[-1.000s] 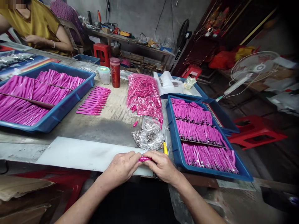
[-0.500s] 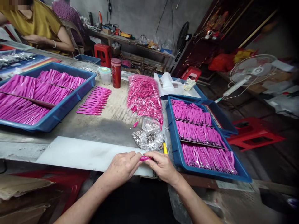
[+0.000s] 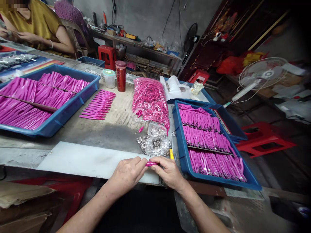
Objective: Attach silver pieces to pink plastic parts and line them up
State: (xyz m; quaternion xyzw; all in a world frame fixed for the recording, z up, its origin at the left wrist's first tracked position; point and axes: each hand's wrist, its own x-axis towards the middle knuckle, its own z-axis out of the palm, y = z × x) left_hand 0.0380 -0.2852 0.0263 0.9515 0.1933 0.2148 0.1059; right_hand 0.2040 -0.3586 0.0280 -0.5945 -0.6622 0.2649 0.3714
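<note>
My left hand [image 3: 126,174] and my right hand [image 3: 168,171] meet over the white board [image 3: 82,160] at the table's near edge. Both pinch one small pink plastic piece [image 3: 150,164] between their fingertips. Just beyond them lies a crumpled clear bag of small metal parts [image 3: 153,145] and a yellow-handled tool [image 3: 171,154]. A big clear bag of pink pieces [image 3: 150,98] lies further back. To the right a blue tray [image 3: 181,145] holds rows of pink strips.
A second blue tray [image 3: 70,108] of pink strips is at the left, with a loose row of pink strips [image 3: 98,105] beside it. A red flask [image 3: 120,75] and a lidded cup [image 3: 108,78] stand behind. Another person in yellow [image 3: 36,26] works at the far left. A fan [image 3: 263,72] and red stools [image 3: 264,137] are on the right.
My hands hold the pink piece in nearly the same place. The other person's hands have shifted to the left.
</note>
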